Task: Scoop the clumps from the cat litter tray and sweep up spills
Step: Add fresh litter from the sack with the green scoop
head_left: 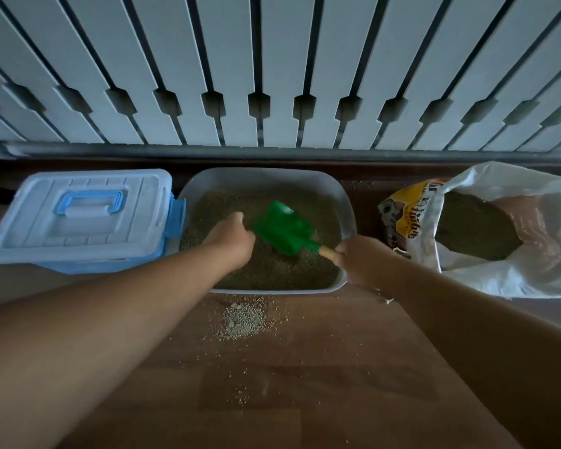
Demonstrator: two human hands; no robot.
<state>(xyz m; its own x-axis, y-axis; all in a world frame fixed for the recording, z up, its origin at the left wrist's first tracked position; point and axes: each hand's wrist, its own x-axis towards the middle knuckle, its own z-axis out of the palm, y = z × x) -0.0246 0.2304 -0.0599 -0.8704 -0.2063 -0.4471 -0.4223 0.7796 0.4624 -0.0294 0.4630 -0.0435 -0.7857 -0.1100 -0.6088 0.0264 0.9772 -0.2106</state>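
A grey litter tray full of brownish litter sits on the wooden floor by the wall. My right hand grips the wooden handle of a green scoop, whose blade lies over the litter in the tray's middle. My left hand is down in the tray with its fingers curled, right beside the scoop's left edge; what they hold, if anything, is hidden. A small heap of spilled litter lies on the floor just in front of the tray, with loose grains scattered nearer to me.
A blue lidded plastic box stands left of the tray, touching it. An open white bag of litter lies to the right. A white slatted panel rises behind. Wooden floor stretches toward me.
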